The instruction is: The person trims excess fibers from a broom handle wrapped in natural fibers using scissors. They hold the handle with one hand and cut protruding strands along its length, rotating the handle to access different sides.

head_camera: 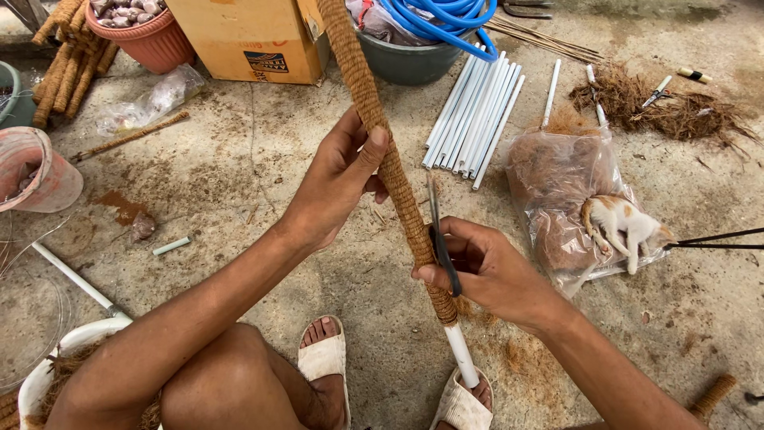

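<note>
Coir-wrapped pole (394, 171) in both my hands, over the concrete floor (239, 175).
My left hand (334, 187) is closed around it; right hand (485, 271) clutches black scissors (442, 239) against the wrap.

— What's that pole (387, 151)?
— A white pipe wound tight in brown coir, slanting up from bottom centre to the top edge. Its bare white end sits low by the sandals.
— And the scissors (440, 236)?
— Dark, slim, lying against the wrapped part, blades pointing up.
</note>
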